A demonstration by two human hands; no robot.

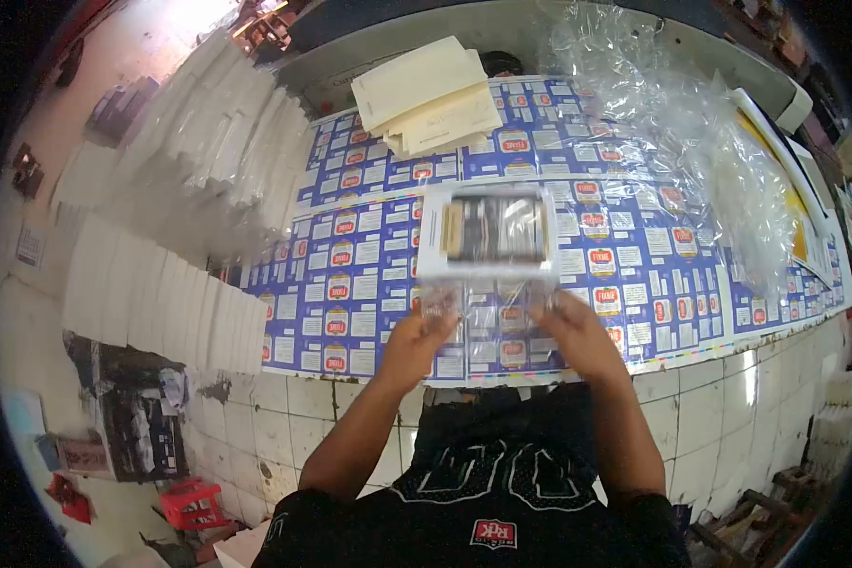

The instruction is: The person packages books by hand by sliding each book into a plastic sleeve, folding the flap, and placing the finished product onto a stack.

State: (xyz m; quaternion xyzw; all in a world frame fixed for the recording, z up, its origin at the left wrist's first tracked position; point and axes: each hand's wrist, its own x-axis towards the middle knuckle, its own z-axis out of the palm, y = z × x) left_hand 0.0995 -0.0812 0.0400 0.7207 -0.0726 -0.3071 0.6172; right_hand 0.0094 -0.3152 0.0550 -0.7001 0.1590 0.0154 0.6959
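In the middle of the view a clear plastic bag [488, 331] is stretched between my two hands, close over the table's printed sheets. My left hand [418, 339] is closed on its left edge. Slightly smeared by motion, my right hand [577, 329] grips the right edge. Just beyond my fingers lies a white book or packet [434, 232] with a dark, blurred picture on its face. Its near edge meets the far part of the plastic, where reflections hide how the two overlap.
Blue printed sheets [369, 256] with red labels cover the table. Tall stacks of white booklets [142, 293] line its left side. Cream envelopes [426, 90] lie at the back, and loose clear plastic bags [672, 123] pile up at right. A red stool [191, 504] stands below left.
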